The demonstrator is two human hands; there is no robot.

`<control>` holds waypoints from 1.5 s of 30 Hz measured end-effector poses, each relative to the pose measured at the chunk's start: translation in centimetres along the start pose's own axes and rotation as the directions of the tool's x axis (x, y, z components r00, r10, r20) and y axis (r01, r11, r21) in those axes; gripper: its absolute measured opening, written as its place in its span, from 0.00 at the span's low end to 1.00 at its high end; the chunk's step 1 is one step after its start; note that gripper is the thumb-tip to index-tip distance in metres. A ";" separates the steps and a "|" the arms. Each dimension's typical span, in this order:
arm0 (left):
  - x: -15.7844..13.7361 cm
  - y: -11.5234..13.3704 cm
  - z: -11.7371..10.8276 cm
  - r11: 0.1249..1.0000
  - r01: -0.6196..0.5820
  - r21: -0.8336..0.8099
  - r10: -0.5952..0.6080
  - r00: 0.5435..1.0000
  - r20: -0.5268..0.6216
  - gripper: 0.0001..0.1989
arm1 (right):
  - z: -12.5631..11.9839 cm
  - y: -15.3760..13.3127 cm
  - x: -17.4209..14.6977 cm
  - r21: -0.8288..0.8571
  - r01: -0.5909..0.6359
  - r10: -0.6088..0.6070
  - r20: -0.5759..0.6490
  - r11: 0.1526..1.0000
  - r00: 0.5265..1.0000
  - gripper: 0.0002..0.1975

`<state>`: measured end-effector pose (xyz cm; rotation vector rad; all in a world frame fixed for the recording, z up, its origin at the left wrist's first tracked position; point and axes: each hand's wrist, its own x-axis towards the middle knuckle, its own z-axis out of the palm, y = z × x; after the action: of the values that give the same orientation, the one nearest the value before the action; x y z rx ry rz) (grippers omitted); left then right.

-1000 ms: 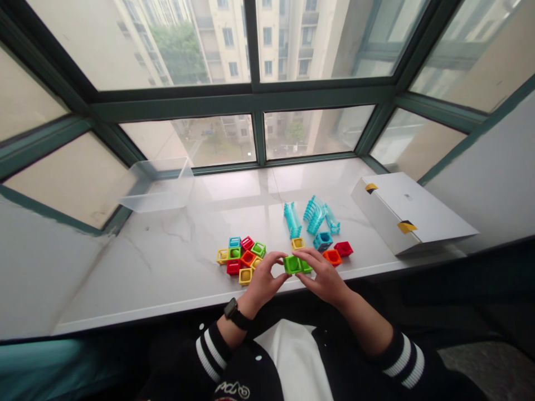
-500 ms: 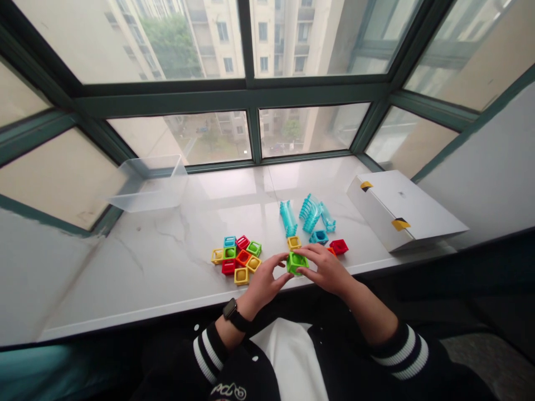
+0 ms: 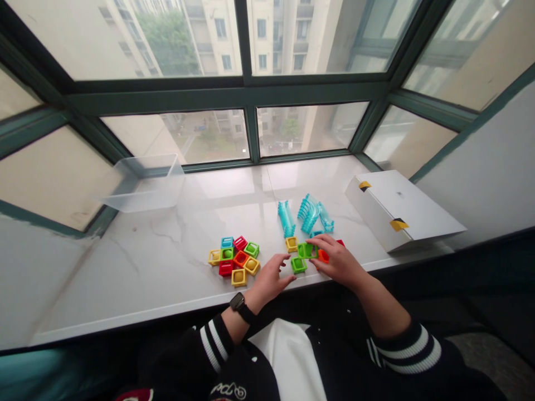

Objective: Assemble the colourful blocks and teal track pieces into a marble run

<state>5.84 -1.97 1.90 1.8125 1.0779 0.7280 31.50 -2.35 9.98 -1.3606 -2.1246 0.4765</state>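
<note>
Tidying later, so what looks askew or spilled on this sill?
Nothing spilled or broken. The white box lies at an angle, one corner jutting past the sill's front edge. The clear tub leans tilted against the window frame.

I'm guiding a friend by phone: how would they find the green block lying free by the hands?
On the marble sill, look between the left hand and the right hand. The green block lies there alone, just nearer than the green one under the right hand's fingers.

Bay window, marble sill, daylight
</note>
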 end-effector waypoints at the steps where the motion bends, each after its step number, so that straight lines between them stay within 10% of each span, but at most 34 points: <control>1: 0.4 -0.3 0.4 1.000 -0.012 0.008 0.012 1.000 0.013 0.31 | 0.1 0.0 0.0 -0.010 0.004 -0.003 0.015 1.000 1.000 0.23; 10: 2.0 -2.5 3.4 0.994 -0.057 0.094 0.060 0.998 -0.028 0.32 | 1.5 -0.1 0.3 -0.123 0.008 0.009 0.135 0.992 0.991 0.23; 45: 1.5 -2.6 3.5 0.993 -0.071 0.091 0.078 0.994 -0.077 0.23 | 3.3 0.0 1.1 -0.308 -0.023 0.098 0.232 0.951 0.968 0.19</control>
<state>8.35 -1.40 -1.90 1.9208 1.1152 0.8155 29.04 -1.30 7.71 -1.6116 -2.4419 0.3682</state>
